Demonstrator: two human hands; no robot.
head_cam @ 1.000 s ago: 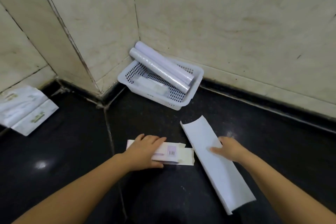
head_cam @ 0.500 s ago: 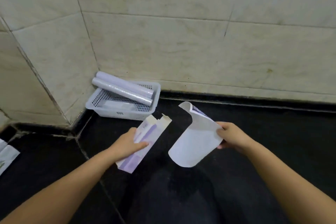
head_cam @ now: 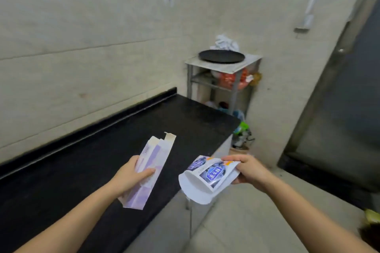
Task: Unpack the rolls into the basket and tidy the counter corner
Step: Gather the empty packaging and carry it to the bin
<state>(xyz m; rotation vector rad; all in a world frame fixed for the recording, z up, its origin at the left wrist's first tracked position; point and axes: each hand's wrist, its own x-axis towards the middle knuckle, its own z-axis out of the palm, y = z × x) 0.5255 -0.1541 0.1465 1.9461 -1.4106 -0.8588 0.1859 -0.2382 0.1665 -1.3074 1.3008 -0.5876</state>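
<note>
My left hand [head_cam: 131, 174] grips a flattened white and purple carton [head_cam: 151, 172] with its end flaps open, held above the black counter [head_cam: 82, 162]. My right hand [head_cam: 246, 169] holds a curled white cardboard sleeve [head_cam: 205, 178] with a blue printed label, out past the counter's right end, over the floor. The basket and the rolls are out of view.
A small metal shelf stand [head_cam: 224, 80] with a round black pan [head_cam: 221, 56] on top stands beyond the counter's end, with bags stuffed under it. A dark door [head_cam: 345, 109] is at the right. The floor [head_cam: 257, 222] is pale tile.
The view has swung right, away from the corner with the basket. Both hands lifted the carton and the sleeve off the counter and carried them to the right.
</note>
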